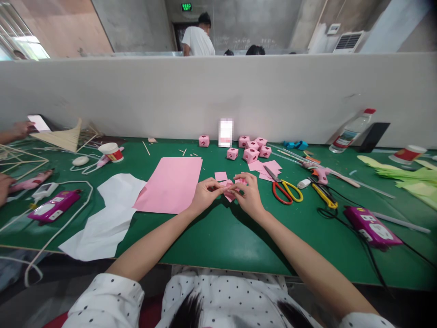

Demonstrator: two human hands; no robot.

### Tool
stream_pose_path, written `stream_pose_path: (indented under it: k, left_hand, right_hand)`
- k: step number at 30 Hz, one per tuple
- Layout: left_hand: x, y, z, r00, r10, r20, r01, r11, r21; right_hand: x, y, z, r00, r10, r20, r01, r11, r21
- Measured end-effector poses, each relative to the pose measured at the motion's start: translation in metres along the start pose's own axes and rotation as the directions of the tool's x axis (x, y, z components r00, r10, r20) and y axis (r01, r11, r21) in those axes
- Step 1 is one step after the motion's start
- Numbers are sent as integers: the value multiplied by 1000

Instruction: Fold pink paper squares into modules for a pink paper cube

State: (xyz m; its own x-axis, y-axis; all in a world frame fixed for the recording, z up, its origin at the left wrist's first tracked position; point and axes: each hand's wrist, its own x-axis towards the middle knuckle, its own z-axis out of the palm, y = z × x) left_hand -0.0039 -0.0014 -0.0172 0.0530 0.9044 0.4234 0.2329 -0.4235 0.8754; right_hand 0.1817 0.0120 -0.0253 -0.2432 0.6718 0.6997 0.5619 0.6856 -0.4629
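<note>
Between my two hands is a small folded piece of pink paper (229,195), pinched from both sides above the green table. My left hand (209,196) grips its left edge with thumb and forefinger. On the other side, my right hand (251,196) pinches it too, and its fingers partly hide the paper. A flat pink square (221,176) lies just beyond my fingers, and more pink squares (269,168) lie to the right. Several folded pink paper cubes (251,156) sit behind them. A pink sheet (170,184) lies left of my left hand.
Scissors (287,189) with red and yellow handles lie right of my right hand, near a yellow utility knife (325,196) and a pink glue gun (321,174). White paper (105,223) lies at left. A bottle (351,132) leans against the grey partition (153,98). A co-worker's hand (5,187) is far left.
</note>
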Motion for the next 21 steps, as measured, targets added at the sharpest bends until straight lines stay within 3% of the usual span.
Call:
stream_pose_path:
  k: [21]
  left_hand:
    - [3,1,0,996,-62,-59,64,997,40]
  right_hand:
    - [1,-8,1,994,108,-23,-106,992,70]
